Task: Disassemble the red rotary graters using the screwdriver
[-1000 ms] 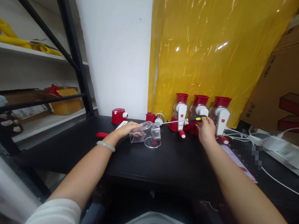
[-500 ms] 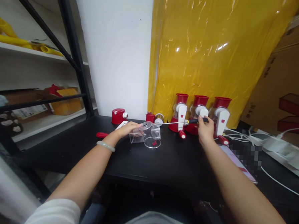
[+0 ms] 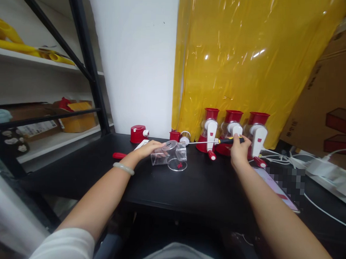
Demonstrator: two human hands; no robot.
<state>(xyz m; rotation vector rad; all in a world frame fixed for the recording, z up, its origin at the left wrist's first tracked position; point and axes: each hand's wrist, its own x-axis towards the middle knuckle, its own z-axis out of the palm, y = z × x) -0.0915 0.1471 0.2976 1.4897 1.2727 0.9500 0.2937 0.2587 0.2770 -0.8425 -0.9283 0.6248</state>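
My left hand grips a clear plastic housing that lies on its side on the black table. A small red piece shows through its round rim. My right hand is closed on the black and yellow handle of a screwdriver. The metal shaft points left, and its tip is at the right end of the housing; exact contact there is too small to tell. Behind the housing stand a small red part and a metal drum.
Three red and white rotary graters stand at the back right. A red base and a red handle are at left. A phone-like device, white cables and a power strip lie at right.
The view has shifted slightly. Fingers of my right hand have moved a little around the screwdriver handle. My left hand and the housing hold the same position.
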